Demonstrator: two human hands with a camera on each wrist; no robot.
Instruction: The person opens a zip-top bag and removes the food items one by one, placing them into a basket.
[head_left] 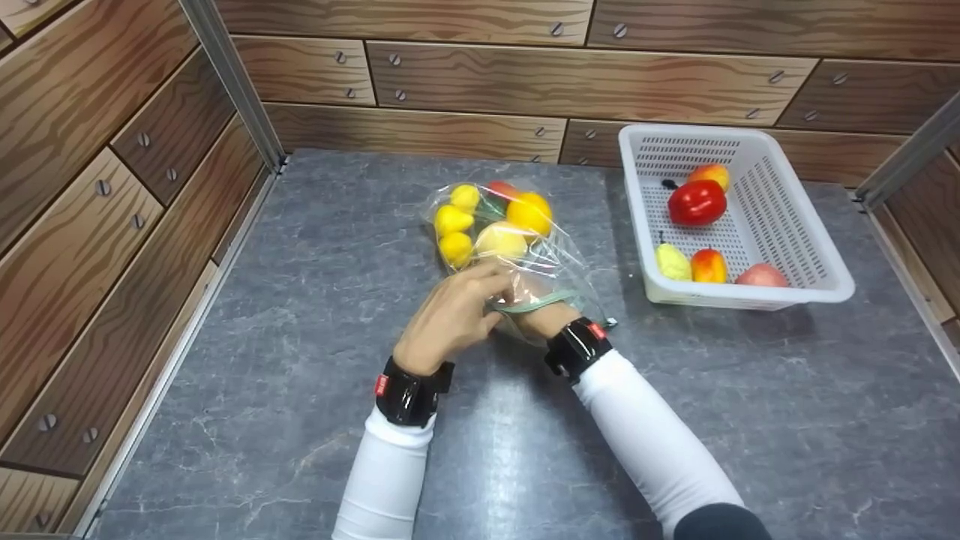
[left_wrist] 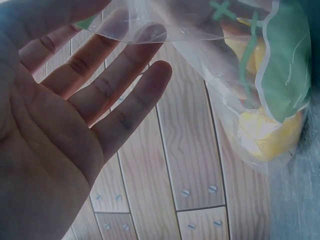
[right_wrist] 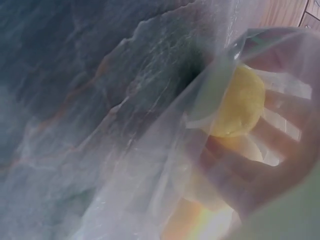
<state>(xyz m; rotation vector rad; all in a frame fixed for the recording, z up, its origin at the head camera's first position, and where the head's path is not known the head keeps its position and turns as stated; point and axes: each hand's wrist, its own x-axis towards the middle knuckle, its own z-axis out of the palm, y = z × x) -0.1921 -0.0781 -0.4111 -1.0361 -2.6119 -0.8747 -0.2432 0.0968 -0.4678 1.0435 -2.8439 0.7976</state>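
A clear plastic bag [head_left: 559, 259] with a green strip at its mouth lies on the grey table. Inside are three lemons [head_left: 454, 220], an orange [head_left: 529, 215], a partly hidden red fruit [head_left: 501, 190] and a pale yellow round fruit [head_left: 502, 241]. My right hand [head_left: 544, 319] reaches in through the mouth. Its fingers curl round a yellow fruit [right_wrist: 242, 102], seen hazily through the film. My left hand [head_left: 450, 315] is at the bag's mouth, its fingers [left_wrist: 122, 120] spread and nearly straight. The film lies across some of its fingertips.
Right of the bag stands a white slotted basket [head_left: 814, 225]. It holds a red bell pepper [head_left: 697, 202], a pale green pear [head_left: 673, 262], a pinkish fruit [head_left: 763, 275] and red-yellow fruits [head_left: 709, 265]. Wood-patterned walls [head_left: 465, 79] enclose the table's back and sides.
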